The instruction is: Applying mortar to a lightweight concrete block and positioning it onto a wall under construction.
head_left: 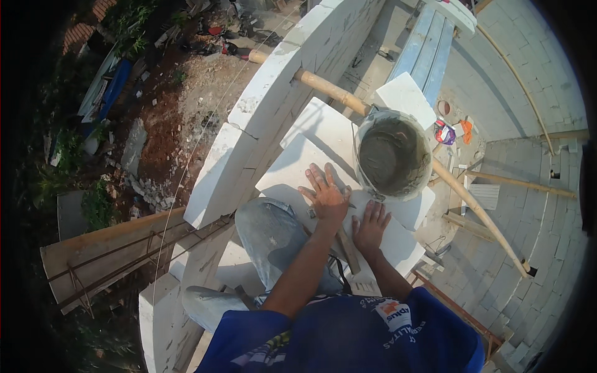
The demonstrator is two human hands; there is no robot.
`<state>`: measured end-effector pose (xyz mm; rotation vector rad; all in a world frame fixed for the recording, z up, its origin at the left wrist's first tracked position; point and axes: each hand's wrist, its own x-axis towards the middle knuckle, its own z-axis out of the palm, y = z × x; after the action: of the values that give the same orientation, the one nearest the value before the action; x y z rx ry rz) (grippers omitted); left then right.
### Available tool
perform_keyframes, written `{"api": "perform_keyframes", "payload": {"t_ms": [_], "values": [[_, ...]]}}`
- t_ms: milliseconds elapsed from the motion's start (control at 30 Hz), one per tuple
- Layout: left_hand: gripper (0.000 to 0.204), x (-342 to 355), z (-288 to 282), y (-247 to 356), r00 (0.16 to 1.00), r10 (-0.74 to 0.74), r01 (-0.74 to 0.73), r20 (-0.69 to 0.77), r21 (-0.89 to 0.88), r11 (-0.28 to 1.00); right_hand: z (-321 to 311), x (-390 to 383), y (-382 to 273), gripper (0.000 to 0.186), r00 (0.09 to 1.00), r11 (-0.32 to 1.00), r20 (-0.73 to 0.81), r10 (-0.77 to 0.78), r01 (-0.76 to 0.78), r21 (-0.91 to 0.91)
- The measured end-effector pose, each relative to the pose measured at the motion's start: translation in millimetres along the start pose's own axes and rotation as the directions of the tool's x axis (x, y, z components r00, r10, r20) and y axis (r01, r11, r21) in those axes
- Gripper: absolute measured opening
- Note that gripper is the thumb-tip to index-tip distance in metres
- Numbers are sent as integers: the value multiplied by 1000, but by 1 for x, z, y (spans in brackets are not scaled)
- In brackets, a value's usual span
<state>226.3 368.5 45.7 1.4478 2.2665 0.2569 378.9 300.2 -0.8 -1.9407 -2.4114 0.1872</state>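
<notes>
My left hand (328, 198) lies flat on a white lightweight block (287, 166), its fingers spread and holding nothing. To its right, my right hand (370, 229) rests palm down on another white block (399, 241), fingers stretched out. Between my wrists is a tool with a wooden handle (348, 251); its head is mostly hidden by my left hand. Just beyond my hands stands a bucket (428, 166) holding wet grey mortar (390, 152). My bent knee (264, 227) is beside the blocks on the left.
A white block wall (261, 93) runs along my left, with a drop to rubble ground beyond. A bamboo pole (333, 93) crosses behind the bucket. A string line (205, 127) stretches outside the wall. Blue-grey planks (423, 50) lie at the far right; steel bars (124, 264) jut lower left.
</notes>
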Motion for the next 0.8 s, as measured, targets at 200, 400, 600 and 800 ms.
{"api": "perform_keyframes", "payload": {"t_ms": [200,400,600,800], "values": [[113,24,-8,-16,995,44,-37,90,-70,997,5,0,-4,71,999,999,11,-38,38,-7],[116,24,-11,-22,986,60,-32,158,-174,984,4,-2,-8,69,999,999,-1,-44,44,-18],[115,25,-13,-22,990,47,-22,136,-181,983,4,-2,-4,64,998,998,-18,-52,53,41],[113,26,-5,-11,994,54,-33,96,-201,979,-49,-25,38,50,986,985,-2,-167,167,44]]}}
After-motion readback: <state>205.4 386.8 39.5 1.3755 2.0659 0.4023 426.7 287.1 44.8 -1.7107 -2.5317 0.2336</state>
